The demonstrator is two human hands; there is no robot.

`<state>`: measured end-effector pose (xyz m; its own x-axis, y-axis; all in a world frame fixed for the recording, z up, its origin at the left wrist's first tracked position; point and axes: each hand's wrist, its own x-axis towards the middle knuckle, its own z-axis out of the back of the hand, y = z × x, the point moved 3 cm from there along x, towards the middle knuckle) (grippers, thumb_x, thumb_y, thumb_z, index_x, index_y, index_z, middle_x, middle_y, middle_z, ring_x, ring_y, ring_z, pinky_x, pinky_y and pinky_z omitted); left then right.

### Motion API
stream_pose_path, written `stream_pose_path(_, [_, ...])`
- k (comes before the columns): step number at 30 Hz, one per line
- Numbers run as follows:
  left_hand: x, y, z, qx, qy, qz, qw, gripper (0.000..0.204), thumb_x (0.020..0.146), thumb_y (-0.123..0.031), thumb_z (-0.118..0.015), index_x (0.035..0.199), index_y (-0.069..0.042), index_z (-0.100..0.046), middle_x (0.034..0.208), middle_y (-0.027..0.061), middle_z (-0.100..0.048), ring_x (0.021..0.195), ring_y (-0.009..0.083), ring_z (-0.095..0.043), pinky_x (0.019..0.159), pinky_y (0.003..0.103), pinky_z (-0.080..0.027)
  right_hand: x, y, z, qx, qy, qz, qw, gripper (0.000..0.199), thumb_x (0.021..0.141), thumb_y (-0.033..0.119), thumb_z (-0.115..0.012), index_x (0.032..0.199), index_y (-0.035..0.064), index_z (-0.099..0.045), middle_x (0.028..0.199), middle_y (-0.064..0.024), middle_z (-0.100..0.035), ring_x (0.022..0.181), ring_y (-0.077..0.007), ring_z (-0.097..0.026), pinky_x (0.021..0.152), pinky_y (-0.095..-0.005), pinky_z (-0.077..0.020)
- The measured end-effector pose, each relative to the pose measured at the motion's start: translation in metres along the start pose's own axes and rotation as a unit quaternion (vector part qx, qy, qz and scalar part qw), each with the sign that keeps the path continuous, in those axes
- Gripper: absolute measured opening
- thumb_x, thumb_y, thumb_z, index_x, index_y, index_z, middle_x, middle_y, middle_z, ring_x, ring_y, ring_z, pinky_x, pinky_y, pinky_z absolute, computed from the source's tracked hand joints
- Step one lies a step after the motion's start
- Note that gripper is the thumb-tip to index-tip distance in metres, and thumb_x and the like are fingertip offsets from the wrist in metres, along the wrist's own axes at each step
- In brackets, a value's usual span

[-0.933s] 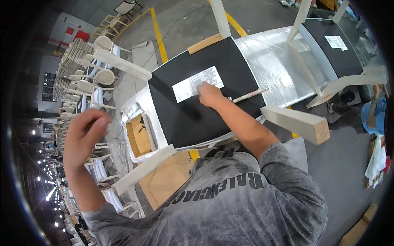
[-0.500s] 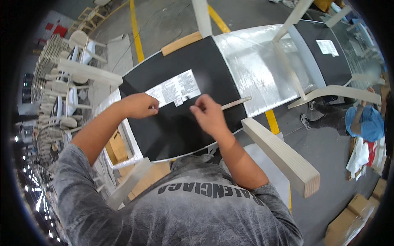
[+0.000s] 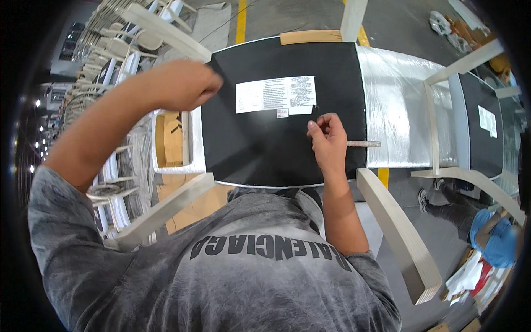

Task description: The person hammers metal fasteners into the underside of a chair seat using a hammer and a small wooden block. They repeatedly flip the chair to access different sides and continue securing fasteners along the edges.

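A black-covered seat underside (image 3: 249,157) with a pale edge lies before me, wooden legs standing up at its corners. Stuck on it is a white printed label (image 3: 276,95), with a small pale sticker (image 3: 282,113) at its lower edge. My left hand (image 3: 188,86), slightly blurred, is raised over the seat's left side with its fingers curled in; what they may hold is hidden. Right of the label's lower corner, my right hand (image 3: 330,141) is closed, thumb against the curled fingers. A thin pale stick (image 3: 365,144) juts from its outer side past the seat edge.
A front leg (image 3: 398,238) rises close to my right forearm; another leg (image 3: 166,210) stands at my left. A second upturned chair (image 3: 484,119) is at the right beyond silvery wrap (image 3: 395,110). A person in blue (image 3: 489,235) is farther right. Several stacked chairs line the left.
My view has turned, so the seat appears level and farther right. My left hand has moved up and away from the label's left end. My right hand stays curled below the label's right end.
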<state>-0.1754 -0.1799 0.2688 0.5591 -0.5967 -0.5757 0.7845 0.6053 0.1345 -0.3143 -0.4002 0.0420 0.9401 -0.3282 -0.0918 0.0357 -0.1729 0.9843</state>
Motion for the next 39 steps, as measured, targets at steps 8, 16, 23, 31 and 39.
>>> stream_pose_path(8, [0.111,-0.079,0.033,-0.224,-0.041,-0.141,0.964,0.026,0.097,-0.026,-0.064,0.097,-0.001,-0.069,0.079,0.0112,-0.068,0.069,0.0206,-0.066,0.064,0.036,-0.053,0.008,0.011,0.000,0.165,-0.030,-0.012,0.986,0.014,0.096,0.009,-0.069,0.095,0.0066,-0.056,0.078,-0.0046,-0.066,0.054,-0.0031,-0.050,0.045,-0.0188,-0.0367])
stream_pose_path(16, [0.159,-0.103,-0.068,-0.666,-0.057,-0.068,0.740,0.017,0.097,-0.021,-0.071,0.106,-0.007,-0.072,0.086,0.0040,-0.069,0.066,0.0062,-0.060,0.058,0.025,-0.050,0.006,0.017,-0.009,0.128,-0.069,-0.100,0.984,0.012,0.096,0.007,-0.069,0.093,0.0038,-0.058,0.077,-0.0045,-0.066,0.053,-0.0031,-0.050,0.045,-0.0197,-0.0351])
stream_pose_path(23, [0.187,0.027,-0.089,-0.361,-0.419,-0.015,0.833,0.016,0.091,-0.016,-0.071,0.102,-0.005,-0.074,0.099,0.0133,-0.073,0.091,0.0291,-0.067,0.084,0.038,-0.052,0.044,0.017,-0.013,-0.065,-0.060,-0.084,0.993,0.011,0.095,0.007,-0.069,0.101,-0.0013,-0.067,0.083,-0.0010,-0.065,0.069,-0.0029,-0.054,0.059,-0.0195,-0.0435])
stream_pose_path(31, [0.257,0.112,-0.112,-0.301,-0.467,-0.001,0.831,0.012,0.091,-0.014,-0.069,0.098,-0.007,-0.074,0.090,0.0110,-0.070,0.094,0.0324,-0.062,0.085,0.041,-0.049,0.151,0.038,-0.044,-0.188,-0.112,0.022,0.975,0.012,0.094,0.010,-0.067,0.097,-0.0024,-0.068,0.080,-0.0044,-0.068,0.072,-0.0085,-0.060,0.069,-0.0251,-0.0491])
stream_pose_path(39, [0.271,0.112,-0.131,-0.420,-0.490,-0.034,0.763,0.015,0.087,-0.010,-0.075,0.100,-0.006,-0.073,0.104,0.0088,-0.067,0.100,0.0303,-0.064,0.086,0.038,-0.052,0.265,0.063,-0.079,-0.400,-0.038,0.138,0.905,0.020,0.093,0.020,-0.068,0.102,0.0028,-0.070,0.094,-0.0124,-0.074,0.088,-0.0311,-0.069,0.081,-0.0385,-0.0534])
